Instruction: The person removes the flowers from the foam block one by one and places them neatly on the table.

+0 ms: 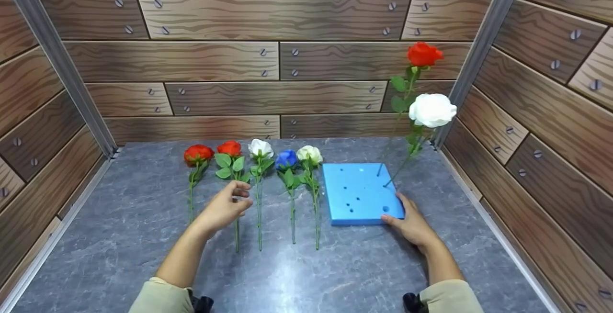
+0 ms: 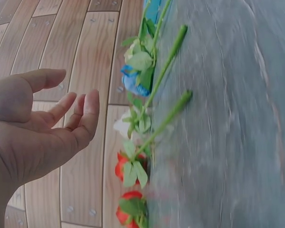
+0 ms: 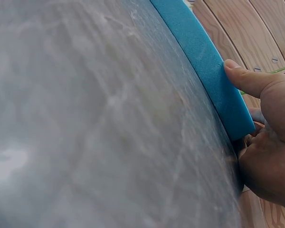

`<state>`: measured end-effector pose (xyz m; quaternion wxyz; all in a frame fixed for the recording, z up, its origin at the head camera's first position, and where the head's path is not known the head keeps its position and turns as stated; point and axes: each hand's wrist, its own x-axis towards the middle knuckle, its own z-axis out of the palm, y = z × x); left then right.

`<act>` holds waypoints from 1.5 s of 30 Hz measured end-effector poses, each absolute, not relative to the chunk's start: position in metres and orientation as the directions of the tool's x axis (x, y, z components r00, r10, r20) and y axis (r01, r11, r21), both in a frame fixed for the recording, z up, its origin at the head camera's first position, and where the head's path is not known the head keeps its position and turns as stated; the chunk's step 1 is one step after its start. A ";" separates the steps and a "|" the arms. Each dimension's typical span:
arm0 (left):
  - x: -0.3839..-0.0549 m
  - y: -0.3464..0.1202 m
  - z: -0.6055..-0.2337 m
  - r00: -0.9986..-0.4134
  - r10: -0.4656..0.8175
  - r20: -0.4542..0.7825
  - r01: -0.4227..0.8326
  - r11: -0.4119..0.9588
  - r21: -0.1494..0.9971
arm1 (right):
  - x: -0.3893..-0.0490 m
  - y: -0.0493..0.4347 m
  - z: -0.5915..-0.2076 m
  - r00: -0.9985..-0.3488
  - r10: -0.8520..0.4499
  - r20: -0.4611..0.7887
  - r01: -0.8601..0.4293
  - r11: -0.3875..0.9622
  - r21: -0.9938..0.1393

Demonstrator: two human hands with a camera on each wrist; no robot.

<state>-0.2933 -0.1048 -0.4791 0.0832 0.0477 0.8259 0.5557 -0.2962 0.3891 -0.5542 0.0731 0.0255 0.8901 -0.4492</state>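
Note:
My left hand [image 1: 224,208] hovers over the stem of a red rose [image 1: 229,149], its fingers loosely bent and nothing between them. In the left wrist view, the same hand [image 2: 57,123] appears apart from the flowers. With my right hand [image 1: 413,222] I hold the near right corner of a blue foam block [image 1: 368,212], thumb at its front edge and fingers along its right side. The right wrist view shows the thumb [image 3: 242,76] against the block. Two stems stand in the block's holes, tilted right: a red rose [image 1: 424,54] and a white rose [image 1: 433,110].
Left of the block, more roses lie in a row, stems toward me: another red rose [image 1: 198,154], a white rose [image 1: 261,149], a blue rose [image 1: 286,159] and a cream rose [image 1: 310,154]. Wood-patterned walls [image 1: 215,59] enclose the grey tabletop [image 1: 268,284] at the back and sides.

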 end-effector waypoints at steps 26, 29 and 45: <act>-0.308 -0.037 -0.484 -0.973 0.231 -0.012 0.036 0.201 0.979 | -0.293 0.388 -0.557 -0.987 -0.018 -0.159 0.118 0.592 -0.797; -0.308 -0.028 -0.483 -0.965 0.262 -0.008 0.043 0.190 0.981 | -0.292 0.387 -0.557 -0.985 -0.015 -0.171 0.129 0.588 -0.799; -0.315 0.018 -0.483 -0.929 0.370 -0.032 0.042 0.190 0.981 | -0.295 0.387 -0.552 -0.986 -0.018 -0.164 0.121 0.595 -0.795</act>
